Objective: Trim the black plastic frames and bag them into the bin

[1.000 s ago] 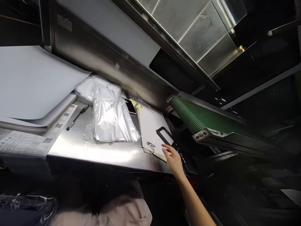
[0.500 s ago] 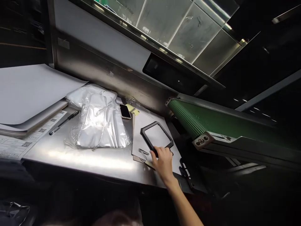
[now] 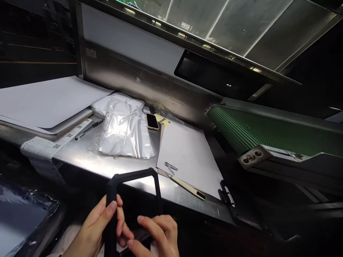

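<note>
In front of me, below the table's front edge, is a black angular frame (image 3: 112, 191) with an open middle. My left hand (image 3: 96, 223) grips its left bar between thumb and fingers. My right hand (image 3: 162, 232) is at the frame's lower right, thumb and index finger apart; the lower right of the frame is partly hidden behind it. Beyond the hands, white sheets (image 3: 187, 153) lie on the metal table (image 3: 80, 157). A small metal nail clipper (image 3: 170, 167) rests on them, and a cream-handled knife (image 3: 186, 186) lies along their near edge.
Clear plastic bags (image 3: 124, 132) lie mid-table, beside a phone (image 3: 152, 121) and a yellow card (image 3: 163, 120). A pen (image 3: 89, 129) and a large paper stack (image 3: 53, 100) are to the left. A green conveyor belt (image 3: 257, 125) runs along the right.
The black frame has left the white sheets and come toward me, past the table edge. My left hand has come into view and holds it. My right hand has moved back and its fingers have parted.
</note>
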Available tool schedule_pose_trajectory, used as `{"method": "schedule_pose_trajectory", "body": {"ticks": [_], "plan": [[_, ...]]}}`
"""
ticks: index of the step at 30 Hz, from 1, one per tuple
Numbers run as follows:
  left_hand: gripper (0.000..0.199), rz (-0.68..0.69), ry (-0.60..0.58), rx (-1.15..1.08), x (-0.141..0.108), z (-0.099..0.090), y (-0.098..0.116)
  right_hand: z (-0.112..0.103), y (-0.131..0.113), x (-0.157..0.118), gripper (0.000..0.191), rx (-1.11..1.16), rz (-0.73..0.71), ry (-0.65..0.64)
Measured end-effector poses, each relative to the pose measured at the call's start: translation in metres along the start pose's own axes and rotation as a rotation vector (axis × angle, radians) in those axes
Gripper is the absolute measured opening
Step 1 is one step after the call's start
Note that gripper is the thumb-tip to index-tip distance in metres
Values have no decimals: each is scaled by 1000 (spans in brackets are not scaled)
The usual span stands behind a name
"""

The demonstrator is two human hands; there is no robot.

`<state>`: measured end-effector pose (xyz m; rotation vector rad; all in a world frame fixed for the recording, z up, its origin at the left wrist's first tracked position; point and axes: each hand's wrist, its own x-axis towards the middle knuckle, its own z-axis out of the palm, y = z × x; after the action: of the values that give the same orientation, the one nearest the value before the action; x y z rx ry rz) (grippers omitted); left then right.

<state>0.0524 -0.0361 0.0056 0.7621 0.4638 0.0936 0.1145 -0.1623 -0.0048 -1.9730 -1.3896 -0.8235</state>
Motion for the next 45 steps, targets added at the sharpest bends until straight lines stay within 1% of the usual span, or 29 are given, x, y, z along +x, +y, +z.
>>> {"method": "schedule_pose_trajectory", "body": {"ticks": [1,2,3,4,5,6,7,8,10,11,13,15,19,20,21,23,29,32,34,36,37,38,39,40,41,42,43,44,45], "plan": [[17,-14,-13,15,-3,-2,2,-6,4,5,7,12,-50,2],[16,-23,-18,36,-6,-4,4,-10,8,11,10,29,-104,-14],[16,-33,-20,64,-8,-6,4,-12,14,15,22,50,-149,-58],[16,-47,-22,96,-11,-8,4,-13,20,19,39,70,-173,-139],[18,-71,-20,121,-13,-10,5,-12,28,20,53,90,-154,-248],[20,-99,-17,137,-14,-12,5,-10,37,20,62,119,-65,-356],[22,-121,-12,135,-16,-14,6,-8,46,18,65,146,74,-435],[24,-137,-1,113,-17,-17,8,-7,56,13,64,167,234,-479],[27,-153,31,39,-18,-21,13,-6,71,1,51,217,536,-460],[27,-159,45,2,-18,-23,16,-7,76,-6,46,247,635,-432],[27,-183,65,-69,-18,-27,20,-11,75,-19,42,319,726,-416],[27,-197,72,-115,-16,-28,22,-17,64,-27,41,517,842,-392],[26,-197,71,-122,-12,-27,22,-23,31,-26,40,1202,1140,-234],[27,-197,69,-115,-11,-26,22,-23,25,-23,40,1322,1199,-203],[28,-198,67,-111,-11,-26,22,-22,21,-20,40,1405,1256,-179],[28,-194,58,-108,-11,-25,23,-19,17,-17,37,1479,1321,-154],[26,-182,54,-43,-7,-22,30,-10,18,-16,21,1599,1326,-208],[23,-188,55,-19,-5,-27,32,-13,20,-12,17,1618,1302,-184],[30,-193,37,33,-10,-32,30,-22,21,-4,16,1591,1280,-132],[47,-185,2,138,-19,-37,22,-31,18,5,14,1502,1230,-63],[60,-171,-18,226,-24,-39,16,-35,14,10,14,1442,1190,-30],[71,-171,-69,305,-28,-40,9,-37,8,15,15,1378,1141,-3],[75,-175,-101,372,-32,-39,2,-38,2,20,16,1322,1084,15],[71,-176,-105,418,-33,-37,-5,-36,-4,24,18,1270,1029,15],[64,-151,-63,441,-34,-33,-12,-34,-9,29,19,1219,977,-10],[55,-102,-15,467,-33,-28,-17,-31,-13,33,22,1165,918,-64],[47,-40,32,483,-32,-24,-20,-29,-14,36,25,1124,834,-146],[40,13,71,482,-29,-20,-22,-27,-13,40,26,1091,729,-235],[36,36,84,454,-27,-17,-22,-26,-7,42,26,1046,614,-301]]}}
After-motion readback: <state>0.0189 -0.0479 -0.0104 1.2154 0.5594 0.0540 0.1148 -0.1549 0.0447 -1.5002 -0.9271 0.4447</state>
